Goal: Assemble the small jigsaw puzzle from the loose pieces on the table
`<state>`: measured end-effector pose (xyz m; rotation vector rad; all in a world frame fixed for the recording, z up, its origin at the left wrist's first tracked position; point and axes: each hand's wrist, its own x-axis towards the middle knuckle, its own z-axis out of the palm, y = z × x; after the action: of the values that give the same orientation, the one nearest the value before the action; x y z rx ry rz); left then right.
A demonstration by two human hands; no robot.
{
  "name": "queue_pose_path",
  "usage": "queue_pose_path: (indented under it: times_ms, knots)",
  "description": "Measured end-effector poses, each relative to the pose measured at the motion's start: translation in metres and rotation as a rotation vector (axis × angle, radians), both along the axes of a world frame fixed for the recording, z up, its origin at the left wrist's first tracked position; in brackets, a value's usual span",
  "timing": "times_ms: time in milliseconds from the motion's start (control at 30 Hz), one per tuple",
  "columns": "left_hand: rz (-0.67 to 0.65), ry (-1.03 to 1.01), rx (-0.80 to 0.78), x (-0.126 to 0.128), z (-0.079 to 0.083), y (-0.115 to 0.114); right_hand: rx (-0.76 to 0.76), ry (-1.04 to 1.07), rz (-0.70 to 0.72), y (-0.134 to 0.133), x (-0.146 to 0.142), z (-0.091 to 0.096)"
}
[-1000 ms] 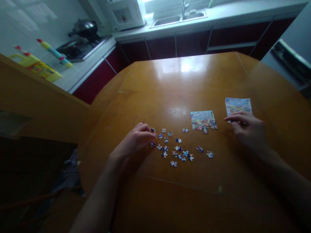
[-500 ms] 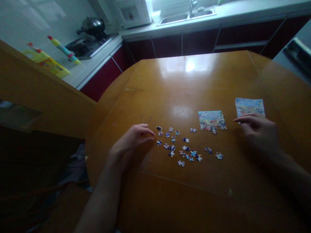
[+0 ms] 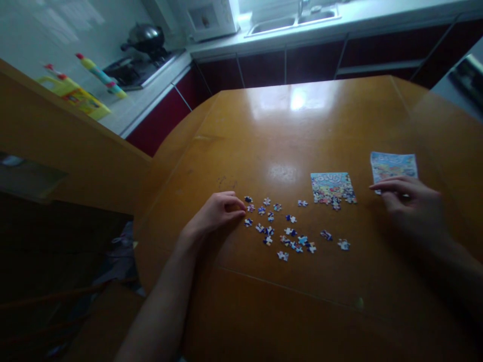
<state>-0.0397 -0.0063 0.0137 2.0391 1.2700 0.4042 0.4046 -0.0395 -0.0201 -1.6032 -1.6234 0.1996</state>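
Note:
My left hand [image 3: 219, 212] rests at the left edge of a scatter of jigsaw pieces. Its thumb and forefinger are curled with a slight gap, the tips right beside a small puzzle piece [image 3: 250, 207]; whether they touch it I cannot tell. My right hand [image 3: 413, 203] is held over the near edge of a printed picture sheet [image 3: 394, 165], forefinger stretched out and thumb apart below it, with nothing visible between them. Between the hands lies a partly joined jigsaw puzzle [image 3: 332, 186] with a ragged lower edge. Loose pieces [image 3: 302, 241] in blue and white lie in front of it.
The wooden table [image 3: 241, 141] has cut corners. Beyond it run a counter with a sink [image 3: 273, 25] and a white microwave [image 3: 211, 19]. At the left are a stove with a wok [image 3: 145, 37], a yellow jug [image 3: 81, 98] and a slim bottle [image 3: 100, 75].
My left hand has shifted slightly right, closer to the nearest pieces. The whole view has shifted a little; my right hand stays by the picture sheet, and the pieces keep their arrangement.

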Motion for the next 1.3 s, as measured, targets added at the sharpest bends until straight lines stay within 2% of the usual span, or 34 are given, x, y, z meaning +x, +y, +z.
queue_pose_path:
  times_ms: [300,433,733,800,933,1000,1133,1300]
  knots:
    - [-0.176,0.016,-0.026,-0.003,0.004,-0.004,-0.019,0.031,0.014,-0.002,-0.001,0.0]
    - [-0.213,0.037,-0.031,0.0,0.004,-0.003,-0.011,0.019,0.02,-0.002,-0.002,0.001]
    - [-0.255,0.037,-0.022,-0.007,-0.01,0.007,-0.037,0.068,0.045,0.0,-0.004,0.008]
    - [-0.254,0.045,-0.023,-0.009,-0.01,0.007,-0.063,0.052,0.105,-0.004,-0.006,0.014]
    - [-0.229,0.061,-0.039,-0.007,-0.003,0.007,-0.187,-0.029,0.397,-0.024,-0.018,0.032]
    - [-0.174,0.075,-0.017,-0.004,0.001,0.006,-0.26,-0.072,0.494,-0.037,-0.025,0.038]
    - [-0.083,0.076,0.097,0.0,0.002,0.007,-0.383,-0.161,0.546,-0.057,-0.032,0.036]
    - [-0.071,0.082,0.171,0.0,-0.004,0.009,-0.437,-0.151,0.537,-0.069,-0.034,0.024]
